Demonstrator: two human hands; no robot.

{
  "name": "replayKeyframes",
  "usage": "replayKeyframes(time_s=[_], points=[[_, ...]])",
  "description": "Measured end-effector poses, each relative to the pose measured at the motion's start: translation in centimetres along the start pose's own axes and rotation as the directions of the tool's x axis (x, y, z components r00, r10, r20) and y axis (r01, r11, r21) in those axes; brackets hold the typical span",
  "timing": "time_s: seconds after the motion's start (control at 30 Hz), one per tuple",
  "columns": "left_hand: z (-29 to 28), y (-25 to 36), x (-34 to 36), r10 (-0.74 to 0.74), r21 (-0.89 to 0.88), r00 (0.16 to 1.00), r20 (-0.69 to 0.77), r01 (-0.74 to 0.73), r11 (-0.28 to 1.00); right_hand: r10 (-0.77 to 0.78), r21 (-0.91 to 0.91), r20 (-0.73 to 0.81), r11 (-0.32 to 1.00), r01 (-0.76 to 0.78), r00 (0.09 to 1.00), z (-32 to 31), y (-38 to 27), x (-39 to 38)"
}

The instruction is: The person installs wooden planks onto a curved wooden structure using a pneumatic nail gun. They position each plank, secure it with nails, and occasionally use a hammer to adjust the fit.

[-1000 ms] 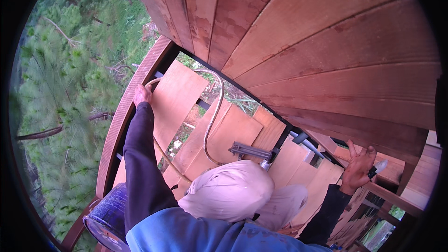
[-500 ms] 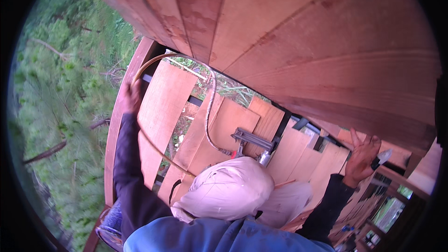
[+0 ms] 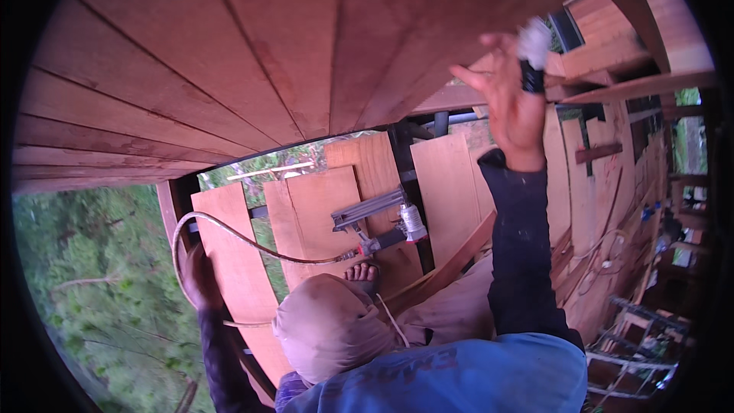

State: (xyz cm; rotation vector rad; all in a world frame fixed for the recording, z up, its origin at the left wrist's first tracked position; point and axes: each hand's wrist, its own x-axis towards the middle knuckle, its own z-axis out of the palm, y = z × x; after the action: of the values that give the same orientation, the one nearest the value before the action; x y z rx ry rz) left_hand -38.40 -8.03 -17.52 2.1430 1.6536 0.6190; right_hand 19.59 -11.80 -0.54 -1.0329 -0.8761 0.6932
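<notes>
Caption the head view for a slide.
Right hand raised, left hand by the hose, with a nail gun lying on wooden planks.

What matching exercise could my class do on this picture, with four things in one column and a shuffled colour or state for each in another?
Column 1
1. right hand
2. nail gun
3. hose
4. shirt

Column 2
A. blue
B. grey and silver
C. raised, fingers spread
D. tan, bent in a curve

Pairs: 1-C; 2-B; 3-D; 4-A
</notes>
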Motion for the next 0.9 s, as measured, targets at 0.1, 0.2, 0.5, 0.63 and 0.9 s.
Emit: replayKeyframes(time_s=[0.1, 0.2, 0.5, 0.63, 0.9], points=[[4.4, 18.4, 10.0, 0.709, -0.151, 0.68, 0.185, -0.694, 0.704, 0.031, -0.155, -0.026, 0.987, -0.035, 0.999, 0.3, -0.4, 0.5], [8.2, 33.2, 14.5, 0.962, -0.086, 0.051, 0.269, -0.993, 0.077, -0.031, -0.327, -0.011, 0.945, 0.026, 0.999, 0.1, -0.1, 1.1], [19.8, 41.6, 23.6, 0.926, 0.506, -0.257, 0.278, -0.78, -0.369, -0.085, -0.574, -0.015, 0.816, 0.061, 0.996, 1.0, -2.6, 1.8], [16.4, 44.6, 21.2, 0.953, 0.178, -0.125, 0.275, -0.968, -0.179, -0.226, -0.444, -0.1, 0.882, 0.16, 0.969, -0.3, 0.3, 1.1], [16.5, 45.5, 21.0, 0.893, 0.357, -0.224, 0.389, -0.857, -0.371, 0.6, 0.564, -0.795, 0.785, -0.257, 0.088, -3.4, 18.4, -30.9]])
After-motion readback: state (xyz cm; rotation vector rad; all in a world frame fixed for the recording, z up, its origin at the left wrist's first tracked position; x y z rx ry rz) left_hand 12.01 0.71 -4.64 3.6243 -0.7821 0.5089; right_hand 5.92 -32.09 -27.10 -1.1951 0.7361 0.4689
